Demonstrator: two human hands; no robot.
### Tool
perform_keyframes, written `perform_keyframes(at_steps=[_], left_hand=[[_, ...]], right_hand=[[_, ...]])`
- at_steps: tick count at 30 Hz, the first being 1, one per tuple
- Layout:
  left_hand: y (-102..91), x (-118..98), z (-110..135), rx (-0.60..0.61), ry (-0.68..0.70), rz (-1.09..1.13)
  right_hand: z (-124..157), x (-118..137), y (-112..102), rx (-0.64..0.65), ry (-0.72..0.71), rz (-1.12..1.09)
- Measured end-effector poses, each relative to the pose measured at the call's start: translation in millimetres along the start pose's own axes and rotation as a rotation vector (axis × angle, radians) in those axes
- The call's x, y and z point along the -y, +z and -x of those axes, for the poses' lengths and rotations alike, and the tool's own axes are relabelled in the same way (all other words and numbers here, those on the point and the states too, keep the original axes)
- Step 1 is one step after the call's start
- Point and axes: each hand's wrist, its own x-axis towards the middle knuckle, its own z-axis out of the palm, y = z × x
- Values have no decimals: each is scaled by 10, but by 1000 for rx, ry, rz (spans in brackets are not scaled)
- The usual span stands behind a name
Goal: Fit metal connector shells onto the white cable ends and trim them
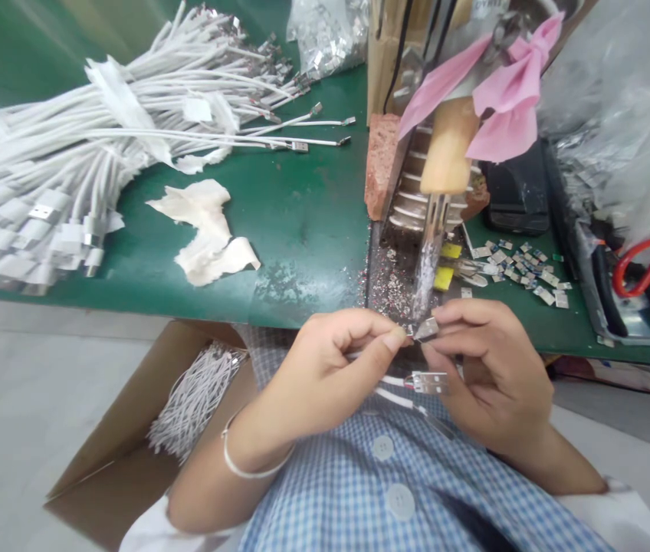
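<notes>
My left hand (330, 368) is closed in a pinch on the end of a thin white cable (395, 399), just in front of the table edge. My right hand (489, 368) is closed too, pinching a small metal connector shell (427, 329) at its fingertips, right against the left fingertips. A second metal USB plug (429, 382) on a white cable hangs below, between the two hands. A soldering iron with a wooden handle (447, 149) points down at the table just above the hands.
A big bundle of white cables (72, 153) lies at the left on the green table (302, 230), with crumpled white paper (210, 230) beside it. Small metal parts (517, 264) are scattered at right, near red-handled pliers (644, 264). A cardboard box (146, 429) holds more cables.
</notes>
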Motion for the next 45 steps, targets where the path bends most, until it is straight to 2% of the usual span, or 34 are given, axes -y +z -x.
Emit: perform_keyframes(at_steps=[8, 18, 45], left_hand=[[-27, 9, -32, 38, -20, -8], [-18, -12, -31, 20, 37, -47], [-6, 5, -3, -2, 44, -21]], right_hand=[[-2, -7, 3, 9, -9, -7], [24, -23, 7, -2, 32, -93], [19, -10, 5, -12, 8, -26]])
